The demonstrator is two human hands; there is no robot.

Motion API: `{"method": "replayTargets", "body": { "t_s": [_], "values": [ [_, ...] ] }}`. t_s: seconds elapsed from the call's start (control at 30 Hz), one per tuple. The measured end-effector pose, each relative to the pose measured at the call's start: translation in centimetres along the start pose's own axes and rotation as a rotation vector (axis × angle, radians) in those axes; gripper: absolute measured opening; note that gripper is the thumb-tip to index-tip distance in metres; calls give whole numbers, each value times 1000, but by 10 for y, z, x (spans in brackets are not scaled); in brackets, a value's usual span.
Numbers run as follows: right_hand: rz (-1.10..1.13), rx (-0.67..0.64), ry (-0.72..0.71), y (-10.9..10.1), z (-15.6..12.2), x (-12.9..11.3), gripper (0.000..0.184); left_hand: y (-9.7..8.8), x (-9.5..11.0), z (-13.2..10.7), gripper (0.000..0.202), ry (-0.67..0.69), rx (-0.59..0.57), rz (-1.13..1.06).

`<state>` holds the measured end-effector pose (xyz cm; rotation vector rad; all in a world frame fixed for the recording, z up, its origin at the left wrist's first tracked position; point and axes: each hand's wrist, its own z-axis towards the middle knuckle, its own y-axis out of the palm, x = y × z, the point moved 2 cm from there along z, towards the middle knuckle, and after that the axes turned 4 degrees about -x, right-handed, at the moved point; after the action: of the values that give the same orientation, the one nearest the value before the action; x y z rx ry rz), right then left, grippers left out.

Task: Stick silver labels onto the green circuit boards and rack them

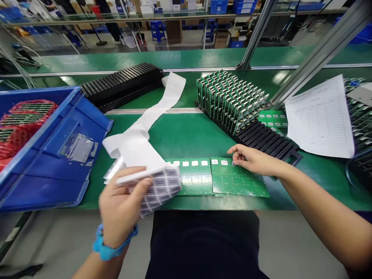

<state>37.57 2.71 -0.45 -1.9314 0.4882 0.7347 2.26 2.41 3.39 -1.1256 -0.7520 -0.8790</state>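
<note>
My left hand (122,209) grips a sheet of white labels (162,186), fingers curled round it; my right hand (252,159) has its fingertips bunched shut, pressing the top edge of the green circuit board (238,182) under them; the neighbouring board (194,174) left of them looks fully labelled, this one only partly

I am holding a white label sheet (158,188) gridded with grey print in my left hand (122,209); green circuit boards (238,182) dotted with white rectangles are lying under my right hand (252,159); a blue bin (58,182) is sitting at the green bench's (180,135) left edge.
</note>
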Motion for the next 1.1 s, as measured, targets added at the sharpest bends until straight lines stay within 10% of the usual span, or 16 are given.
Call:
{"method": "replayTargets", "body": {
  "t_s": [0.2, 0.37, 0.57, 0.83, 1.1],
  "values": [
    [-362, 229, -107, 17, -8, -6, 18, 57, 11, -23, 16, -137, -508, -188],
    [-376, 613, -216, 35, -30, -45, 18, 79, 13, -35, 20, -182, -679, -285],
    [96, 223, -307, 64, -28, -90, 17, 79, 12, -43, 17, -113, -617, -279],
    [309, 110, -232, 68, -22, -97, 9, 71, 6, -37, 11, 70, -512, -222],
    [239, 50, -253, 67, -30, -101, 29, 74, 7, -39, 14, -21, -446, -171]
  ]
}}
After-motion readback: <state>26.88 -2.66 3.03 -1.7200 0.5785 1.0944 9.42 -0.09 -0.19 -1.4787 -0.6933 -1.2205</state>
